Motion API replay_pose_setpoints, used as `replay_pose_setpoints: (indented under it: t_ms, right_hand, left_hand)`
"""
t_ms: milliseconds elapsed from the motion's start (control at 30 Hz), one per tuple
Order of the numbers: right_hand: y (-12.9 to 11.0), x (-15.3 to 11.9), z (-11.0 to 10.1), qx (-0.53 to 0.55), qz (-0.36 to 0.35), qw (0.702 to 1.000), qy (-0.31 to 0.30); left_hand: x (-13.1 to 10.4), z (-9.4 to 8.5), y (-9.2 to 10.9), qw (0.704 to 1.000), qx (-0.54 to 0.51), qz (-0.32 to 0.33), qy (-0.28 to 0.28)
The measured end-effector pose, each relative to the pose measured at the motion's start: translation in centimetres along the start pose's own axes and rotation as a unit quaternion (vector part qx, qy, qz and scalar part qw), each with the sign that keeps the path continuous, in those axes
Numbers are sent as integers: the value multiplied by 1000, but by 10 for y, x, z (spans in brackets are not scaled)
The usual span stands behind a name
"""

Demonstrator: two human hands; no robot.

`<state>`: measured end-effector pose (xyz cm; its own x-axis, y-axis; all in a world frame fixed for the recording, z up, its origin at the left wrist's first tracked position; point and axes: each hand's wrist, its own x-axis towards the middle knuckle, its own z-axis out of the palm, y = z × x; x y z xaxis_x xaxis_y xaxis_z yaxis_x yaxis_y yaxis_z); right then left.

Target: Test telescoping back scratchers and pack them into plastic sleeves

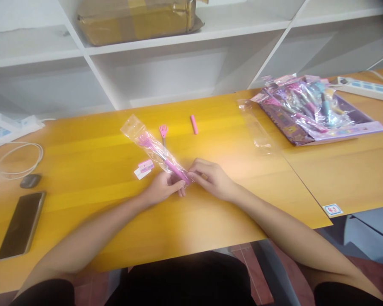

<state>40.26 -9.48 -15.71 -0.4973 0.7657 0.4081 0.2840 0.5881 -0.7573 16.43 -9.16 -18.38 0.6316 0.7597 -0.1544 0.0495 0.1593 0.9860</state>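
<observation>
A pink back scratcher in a clear plastic bag point(176, 170) lies slantwise between my hands, its hand-shaped head toward the upper left. My left hand point(163, 187) is closed around the handle end from below, thumb on top. At the lower right end of the bag, my right hand point(212, 177) pinches with thumb and forefinger at the plastic. Behind the bag a second, unwrapped pink back scratcher head point(163, 131) with a metal rod lies on the table, partly covered. A loose pink handle tube point(194, 124) rests further right. Small pink and white labels point(144, 168) lie left of my left hand.
An open purple box point(293, 138) piled with bagged scratchers point(309, 102) stands at the back right. Near it lies an empty clear bag point(257, 127). Power strips point(367, 88), a phone point(21, 225), a dark rounded object point(30, 181) and a white cable point(40, 157) are around the sides.
</observation>
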Motion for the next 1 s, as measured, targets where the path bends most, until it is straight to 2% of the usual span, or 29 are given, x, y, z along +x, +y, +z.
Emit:
replay_pose_setpoints:
  t_ms: [167,300,467,533,700,867,1000]
  right_hand:
    - [-4,0,1,32,-17,999,-14]
    - [-3,1,-1,27,7,999,-22]
    - [5,4,-6,95,44,986,-130]
    - [8,4,-7,125,46,980,-150]
    - [9,3,-8,164,46,970,-176]
    - [2,6,-12,225,64,943,-235]
    - [2,6,-12,221,84,942,-238]
  left_hand:
    - [-1,-1,-1,1000,-10,22,-20]
    - [2,0,-3,999,-23,25,14]
    - [4,1,-5,999,-5,-2,47]
    - [4,0,-6,999,-4,-9,47]
    - [2,1,-3,999,22,-16,24]
    - [-1,3,1,1000,-1,-8,-2]
    - [-1,3,0,1000,0,-11,-11]
